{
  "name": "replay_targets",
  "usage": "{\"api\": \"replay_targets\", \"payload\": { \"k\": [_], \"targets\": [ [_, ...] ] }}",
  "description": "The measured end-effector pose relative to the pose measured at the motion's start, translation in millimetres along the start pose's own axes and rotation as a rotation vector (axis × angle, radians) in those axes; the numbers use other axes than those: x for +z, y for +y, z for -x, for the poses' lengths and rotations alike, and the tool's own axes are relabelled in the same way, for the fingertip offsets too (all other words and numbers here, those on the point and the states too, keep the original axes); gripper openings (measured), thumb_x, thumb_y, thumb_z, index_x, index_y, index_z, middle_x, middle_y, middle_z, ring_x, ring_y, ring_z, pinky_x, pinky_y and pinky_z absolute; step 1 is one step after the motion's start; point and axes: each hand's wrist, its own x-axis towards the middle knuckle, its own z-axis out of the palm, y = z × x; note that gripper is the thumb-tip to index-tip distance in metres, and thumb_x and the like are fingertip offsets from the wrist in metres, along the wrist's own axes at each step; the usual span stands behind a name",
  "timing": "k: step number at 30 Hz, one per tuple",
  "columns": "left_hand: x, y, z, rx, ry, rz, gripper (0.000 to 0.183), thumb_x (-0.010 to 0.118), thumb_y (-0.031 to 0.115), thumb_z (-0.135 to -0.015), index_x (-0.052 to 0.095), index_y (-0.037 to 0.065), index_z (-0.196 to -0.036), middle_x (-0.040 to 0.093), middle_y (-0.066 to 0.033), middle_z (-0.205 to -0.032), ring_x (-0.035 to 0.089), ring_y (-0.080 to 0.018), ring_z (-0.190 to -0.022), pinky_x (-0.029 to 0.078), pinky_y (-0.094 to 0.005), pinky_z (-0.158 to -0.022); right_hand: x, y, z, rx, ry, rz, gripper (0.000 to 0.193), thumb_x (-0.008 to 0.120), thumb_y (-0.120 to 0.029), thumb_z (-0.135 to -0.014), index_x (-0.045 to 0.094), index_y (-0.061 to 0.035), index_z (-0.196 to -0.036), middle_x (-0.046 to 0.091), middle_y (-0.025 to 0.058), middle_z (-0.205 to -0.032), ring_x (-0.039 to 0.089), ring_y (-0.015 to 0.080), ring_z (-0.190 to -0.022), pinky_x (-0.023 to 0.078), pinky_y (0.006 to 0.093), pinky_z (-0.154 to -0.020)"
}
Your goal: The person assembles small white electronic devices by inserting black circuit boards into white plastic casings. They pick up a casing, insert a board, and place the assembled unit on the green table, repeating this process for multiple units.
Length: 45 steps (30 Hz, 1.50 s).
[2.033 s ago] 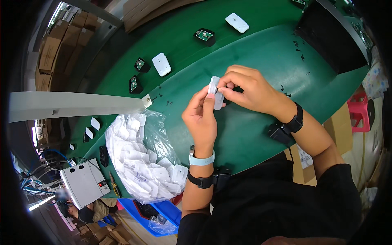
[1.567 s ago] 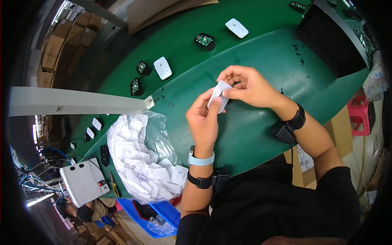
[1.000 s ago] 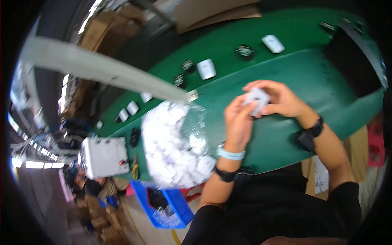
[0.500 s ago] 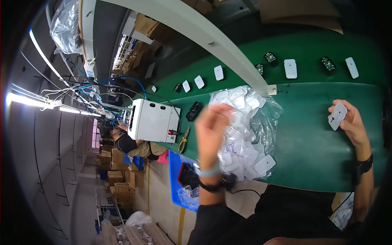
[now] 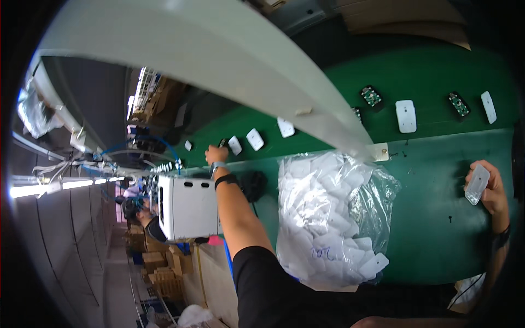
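My right hand [image 5: 491, 190], at the right side of the green table, is closed on a white plastic cover [image 5: 477, 185] with rounded corners and a small dark hole. My left arm is stretched far out to the left. My left hand [image 5: 215, 154] is over the green belt, its fingers apart as far as they show, right beside a small black housing with a circuit board [image 5: 222, 143]. Between the arms lies a clear plastic bag [image 5: 383, 202] full of white covers [image 5: 322, 218]. One loose cover [image 5: 374, 265] rests at its near right corner.
A white machine [image 5: 188, 208] stands left of my forearm, a black object [image 5: 253, 186] beside it. Along the belt lie more white covers [image 5: 406, 116] and black housings with boards [image 5: 459, 104]. A pale beam [image 5: 306, 76] crosses above. A small screw [image 5: 450, 219] lies on the table.
My left hand has moved from above the bag to the belt at far left. The view has shifted. My right hand still holds the cover, now turned differently.
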Motion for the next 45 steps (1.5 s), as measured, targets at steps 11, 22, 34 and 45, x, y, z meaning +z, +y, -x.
{"api": "replay_targets", "payload": {
  "k": [11, 22, 34, 45],
  "targets": [
    [49, -74, -69, 0.422, 0.196, -0.092, 0.032, 0.074, 0.028, -0.078, 0.073, 0.0, -0.093, 0.072, -0.0249, -0.094, 0.07, -0.0423, -0.092, 0.055, -0.0485, -0.084, 13, -9, -7, 0.03, 0.007, 0.047, 0.083, 0.096, -0.026, -0.062, 0.056, -0.0004, -0.129, 0.07, 0.0134, -0.111, 0.071, 0.0261, -0.097, 0.058, 0.0379, -0.087],
    [-51, -17, 2, 0.187, 0.296, 1.575, 0.023, 0.063, 0.021, -0.097, 0.064, -0.001, -0.1, 0.062, -0.0097, -0.082, 0.058, -0.0189, -0.07, 0.05, -0.0286, -0.063, 17, -14, -4, -0.04, -0.206, 0.083, 0.066, 0.081, -0.01, -0.082, 0.049, 0.001, -0.139, 0.064, 0.0154, -0.129, 0.065, 0.0228, -0.115, 0.052, 0.035, -0.1],
    [-178, 111, 481, 0.481, -0.22, 1.138, 0.027, 0.063, 0.003, -0.089, 0.054, 0.003, -0.115, 0.054, -0.0094, -0.113, 0.055, -0.0182, -0.108, 0.048, -0.0314, -0.093, 15, -16, 0, -0.191, -0.285, -0.085, 0.067, 0.076, -0.014, -0.088, 0.043, -0.0028, -0.145, 0.063, 0.0156, -0.129, 0.064, 0.0175, -0.109, 0.05, 0.0326, -0.097],
    [-128, 179, 585, 1.199, -0.772, 1.024, 0.041, 0.073, -0.009, -0.073, 0.058, 0.003, -0.11, 0.062, -0.016, -0.12, 0.06, -0.0276, -0.111, 0.045, -0.0343, -0.1, 14, -25, 9, -0.185, -0.326, -0.007, 0.06, 0.075, -0.01, -0.088, 0.047, -0.004, -0.14, 0.065, 0.0153, -0.126, 0.065, 0.017, -0.107, 0.051, 0.0314, -0.096]
  ]
}}
